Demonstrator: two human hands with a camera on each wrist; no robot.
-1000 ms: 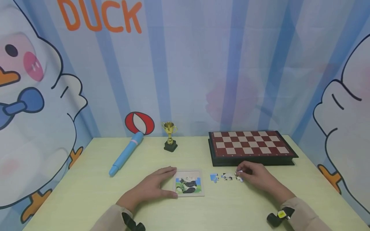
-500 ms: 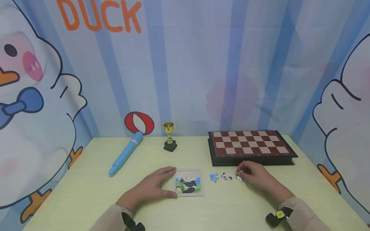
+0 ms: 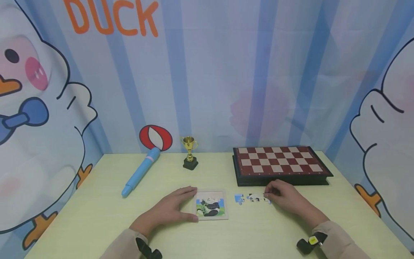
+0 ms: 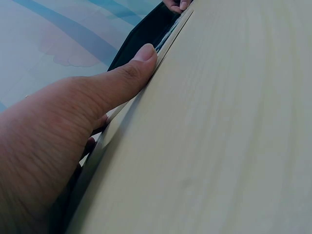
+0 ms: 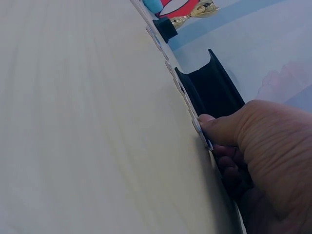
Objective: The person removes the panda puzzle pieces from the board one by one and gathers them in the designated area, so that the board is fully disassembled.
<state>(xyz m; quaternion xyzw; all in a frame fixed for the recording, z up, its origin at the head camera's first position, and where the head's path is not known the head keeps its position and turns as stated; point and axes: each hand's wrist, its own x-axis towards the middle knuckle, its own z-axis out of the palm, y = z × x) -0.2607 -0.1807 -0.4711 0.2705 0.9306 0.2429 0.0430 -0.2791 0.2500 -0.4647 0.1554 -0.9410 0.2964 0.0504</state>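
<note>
A small square jigsaw tray with a panda picture lies on the table in the head view. My left hand holds its left side, thumb at the near corner and fingers at the far corner. To the right of the tray, loose jigsaw pieces lie in a row: a blue one and a panda-face one. At the row's right end, my right hand pinches another jigsaw piece, partly hidden by the fingers. In the right wrist view, the thumb rests on that piece at table level.
Behind the right hand stands a dark folding chessboard box. A gold trophy cup on a black base is at the back middle. To its left lies a blue stick-shaped object. A printed curtain hangs behind the table.
</note>
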